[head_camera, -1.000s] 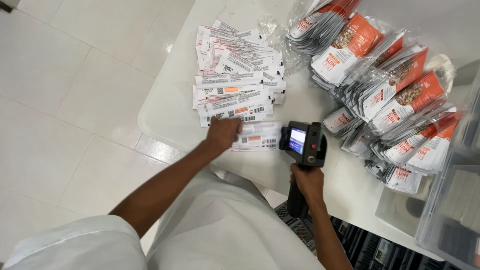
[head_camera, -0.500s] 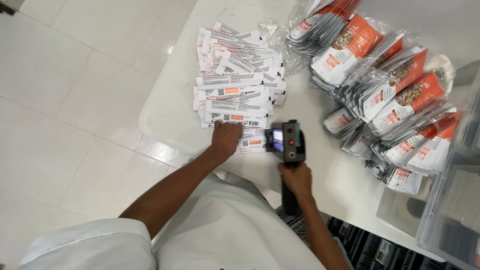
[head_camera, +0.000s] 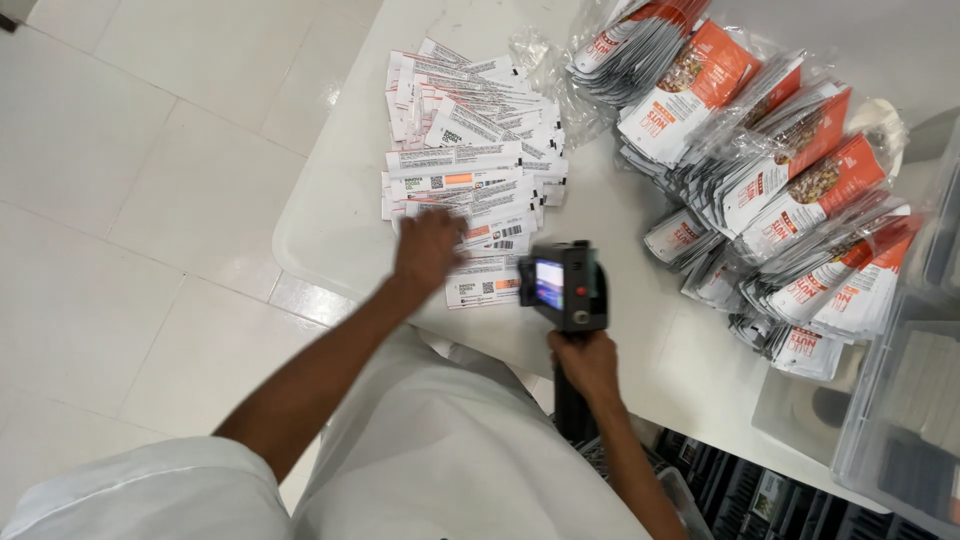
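Observation:
My left hand (head_camera: 428, 247) rests palm down on a spread pile of flat white printed pouches (head_camera: 470, 150) lying on a white table (head_camera: 330, 220). It presses the nearest pouch (head_camera: 482, 282) at the table's front edge. My right hand (head_camera: 585, 365) grips the handle of a black handheld printer (head_camera: 563, 286) with a small lit screen. The printer's head sits at the right end of that nearest pouch.
Stacks of orange and white snack pouches (head_camera: 770, 170) in clear wrap fill the table's right side. A crumpled clear plastic bag (head_camera: 550, 70) lies behind the white pile. A grey bin (head_camera: 900, 420) stands at the far right. White tiled floor (head_camera: 130, 200) lies left.
The printer has slid left along the nearest pouch toward my left hand. My left hand has shifted slightly up onto the pile.

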